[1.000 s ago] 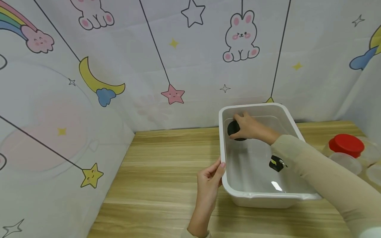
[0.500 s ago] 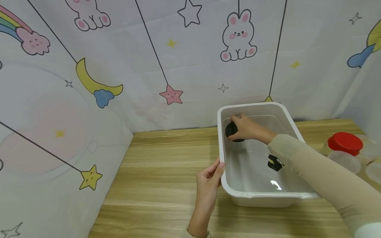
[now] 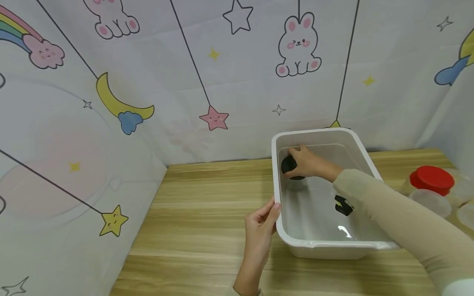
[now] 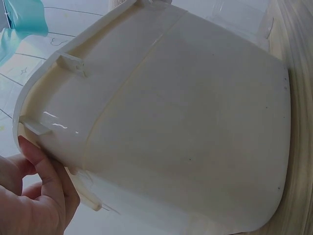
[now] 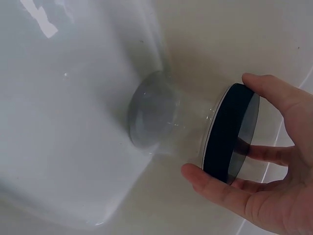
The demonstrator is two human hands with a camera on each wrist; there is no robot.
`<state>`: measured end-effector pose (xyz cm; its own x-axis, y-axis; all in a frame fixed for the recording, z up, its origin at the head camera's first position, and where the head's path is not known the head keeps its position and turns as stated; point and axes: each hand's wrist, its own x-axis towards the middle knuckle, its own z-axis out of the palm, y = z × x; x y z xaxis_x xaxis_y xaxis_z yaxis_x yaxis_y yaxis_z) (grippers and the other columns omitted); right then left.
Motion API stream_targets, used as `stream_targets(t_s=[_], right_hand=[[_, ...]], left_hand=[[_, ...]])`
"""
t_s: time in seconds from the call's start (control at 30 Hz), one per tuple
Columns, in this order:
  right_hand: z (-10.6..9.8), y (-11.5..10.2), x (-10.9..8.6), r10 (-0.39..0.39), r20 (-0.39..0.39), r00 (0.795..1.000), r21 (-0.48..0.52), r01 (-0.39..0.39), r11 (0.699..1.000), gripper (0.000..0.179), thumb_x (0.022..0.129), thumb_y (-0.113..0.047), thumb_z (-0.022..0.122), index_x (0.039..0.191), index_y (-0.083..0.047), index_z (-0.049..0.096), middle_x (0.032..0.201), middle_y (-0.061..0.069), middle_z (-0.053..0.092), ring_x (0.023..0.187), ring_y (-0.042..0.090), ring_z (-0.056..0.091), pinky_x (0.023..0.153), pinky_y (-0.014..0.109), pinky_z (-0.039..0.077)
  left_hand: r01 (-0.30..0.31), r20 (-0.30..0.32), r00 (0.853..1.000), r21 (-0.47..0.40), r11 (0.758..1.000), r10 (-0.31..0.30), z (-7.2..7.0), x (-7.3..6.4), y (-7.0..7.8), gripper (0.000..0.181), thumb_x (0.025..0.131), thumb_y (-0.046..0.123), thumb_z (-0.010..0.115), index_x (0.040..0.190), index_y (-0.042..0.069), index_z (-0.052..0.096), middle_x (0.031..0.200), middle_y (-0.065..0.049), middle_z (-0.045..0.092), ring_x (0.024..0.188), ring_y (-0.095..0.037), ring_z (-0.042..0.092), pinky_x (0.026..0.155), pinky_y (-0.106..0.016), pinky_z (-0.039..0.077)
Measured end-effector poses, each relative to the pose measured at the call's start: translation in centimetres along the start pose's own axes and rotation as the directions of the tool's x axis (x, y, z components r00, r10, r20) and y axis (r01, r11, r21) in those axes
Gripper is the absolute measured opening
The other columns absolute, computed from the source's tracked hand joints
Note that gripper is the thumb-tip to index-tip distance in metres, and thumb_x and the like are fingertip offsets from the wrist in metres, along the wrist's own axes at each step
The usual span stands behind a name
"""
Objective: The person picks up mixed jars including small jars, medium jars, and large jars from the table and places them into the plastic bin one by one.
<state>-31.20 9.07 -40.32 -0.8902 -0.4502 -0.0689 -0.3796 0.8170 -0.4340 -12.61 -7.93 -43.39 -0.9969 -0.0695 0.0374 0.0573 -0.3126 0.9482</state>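
Observation:
In the head view a deep white plastic tub (image 3: 318,243) stands on the table. My left hand (image 3: 259,228) pinches its left rim between thumb and fingers; in the left wrist view these fingers (image 4: 49,181) curl under the rim. Inside the tub's far left corner, my right hand (image 3: 307,161) grips the black lid (image 3: 288,165) of a clear jar. The right wrist view shows thumb and fingers spread round the lid's edge (image 5: 230,132), with the transparent jar body (image 5: 188,122) beyond it. A small black object with a yellow-green mark (image 3: 343,205) lies on the tub floor.
A red-lidded container (image 3: 432,180) and several clear containers stand on the right, partly behind my right sleeve (image 3: 400,218). A patterned curtain (image 3: 237,74) hangs behind the wooden table (image 3: 207,205). A wavy bright reflection shows on the tub floor.
My right hand and the jar have shifted slightly nearer in the tub. The bright reflection has turned from straight-edged to wavy. The left hand keeps its hold on the rim.

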Motion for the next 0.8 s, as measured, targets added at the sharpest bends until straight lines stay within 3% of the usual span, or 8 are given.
stream_targets(t_s=[0.3, 0.67, 0.8], right_hand=[[0.16, 0.21, -0.02, 0.016, -0.005, 1.000, -0.002, -0.016, 1.000, 0.085, 0.086, -0.036, 0.079, 0.145, 0.009, 0.038, 0.147, 0.042, 0.027, 0.126, 0.058, 0.040, 0.100, 0.065, 0.042], [0.49, 0.05, -0.03, -0.016, -0.026, 1.000, -0.024, 0.015, 1.000, 0.078, 0.087, -0.033, 0.078, 0.144, 0.006, 0.041, 0.141, 0.035, 0.044, 0.128, 0.051, 0.044, 0.103, 0.063, 0.041], [0.43, 0.07, -0.05, -0.025, -0.027, 0.999, -0.034, 0.024, 0.999, 0.076, 0.088, -0.034, 0.078, 0.143, 0.006, 0.043, 0.138, 0.034, 0.048, 0.127, 0.051, 0.045, 0.102, 0.063, 0.042]], left_hand=[[0.000, 0.007, 1.000, -0.011, 1.000, 0.000, 0.06, 0.01, 0.01, 0.034, 0.098, 0.013, 0.065, 0.127, -0.004, 0.063, 0.125, -0.027, 0.062, 0.098, -0.022, 0.068, 0.079, -0.033, 0.059], [0.003, 0.015, 1.000, -0.010, 1.000, -0.002, -0.05, 0.06, 0.07, 0.034, 0.099, 0.013, 0.064, 0.128, -0.005, 0.062, 0.127, -0.027, 0.061, 0.102, -0.024, 0.067, 0.084, -0.042, 0.056], [0.003, 0.012, 1.000, -0.015, 1.000, -0.003, -0.02, 0.02, 0.07, 0.034, 0.099, 0.012, 0.064, 0.128, -0.005, 0.062, 0.128, -0.027, 0.060, 0.102, -0.024, 0.067, 0.083, -0.039, 0.057]])
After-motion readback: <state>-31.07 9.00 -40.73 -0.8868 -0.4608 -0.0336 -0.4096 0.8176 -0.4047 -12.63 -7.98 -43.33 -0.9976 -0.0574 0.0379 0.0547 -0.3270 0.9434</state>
